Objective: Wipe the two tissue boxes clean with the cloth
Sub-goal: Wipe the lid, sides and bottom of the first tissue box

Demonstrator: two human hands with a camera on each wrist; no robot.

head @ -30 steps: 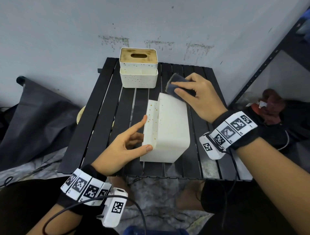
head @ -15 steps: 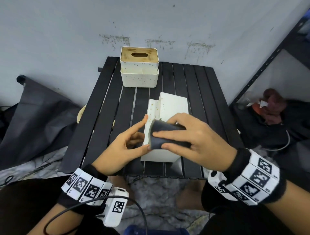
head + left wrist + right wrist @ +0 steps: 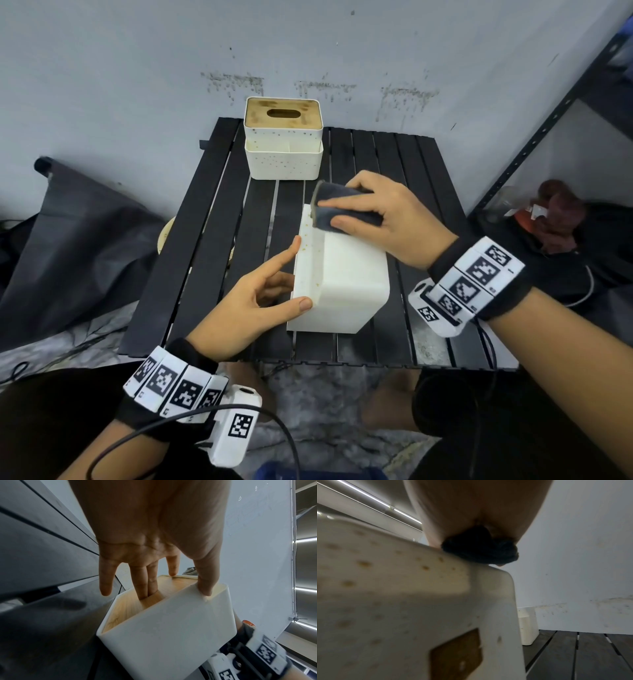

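The box (image 3: 342, 270) on its side is gripped by the left hand (image 3: 253, 308); the cloth (image 3: 337, 210) is squeezed onto it by the right hand (image 3: 390, 222).

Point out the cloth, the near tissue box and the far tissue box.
cloth (image 3: 329, 209), head view, its dark folded front.
near tissue box (image 3: 352, 274), head view, its white upward face.
far tissue box (image 3: 284, 164), head view, its spotted front wall.

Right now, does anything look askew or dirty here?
Yes. The near box lies tipped on its side, its wooden lid facing the left hand, brown specks along its edge. The right hand presses the cloth there. The far box stands upright, also speckled.
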